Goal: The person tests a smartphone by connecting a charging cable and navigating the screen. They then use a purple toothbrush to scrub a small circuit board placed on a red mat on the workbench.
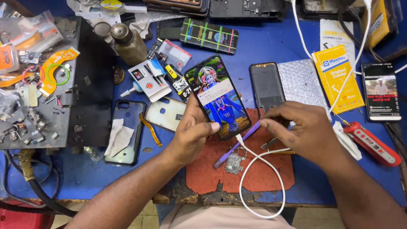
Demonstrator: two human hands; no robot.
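Observation:
My left hand (191,135) grips a smartphone (217,94) whose lit screen shows a colourful picture; my thumb rests on its lower edge. A white cable (259,157) is plugged into the phone's bottom end and loops toward me. My right hand (299,131) hovers just right of the phone, pinching a purple pry tool (236,144) together with metal tweezers (269,143). Below them, a small circuit board (234,162) lies on a red mat (263,171).
A dark phone screen panel (266,86) lies beside bubble wrap (300,80). Right: a yellow package (338,76), a lit phone (380,91), a red-handled tool (373,144). Left: a phone case (126,131), a back cover (166,113), a bottle (128,42), a black tray (91,85) of small parts.

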